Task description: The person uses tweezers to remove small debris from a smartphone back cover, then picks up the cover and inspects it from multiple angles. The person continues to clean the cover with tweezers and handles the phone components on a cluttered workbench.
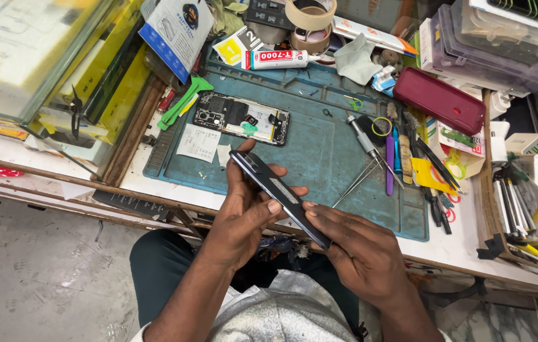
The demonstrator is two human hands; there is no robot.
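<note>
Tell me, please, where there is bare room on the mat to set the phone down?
The blue mat is bare between the opened phone and the tweezers. Its right edge, by the tools and red case, is crowded.

Landmark: the blue mat (319, 152). A white glue tube (279, 59) with red label lies on its far edge. A blue-and-white packet (177, 31) leans beyond its far left corner. Yellow boxes (101, 76) stack to its left. A white paper label (198, 142) lies on its left part.

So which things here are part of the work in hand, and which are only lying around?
In use:
- left hand
- right hand
- phone back cover
- opened phone
- blue work mat

Lying about:
- glue tube
- tape rolls
- red phone case
- tweezers
</note>
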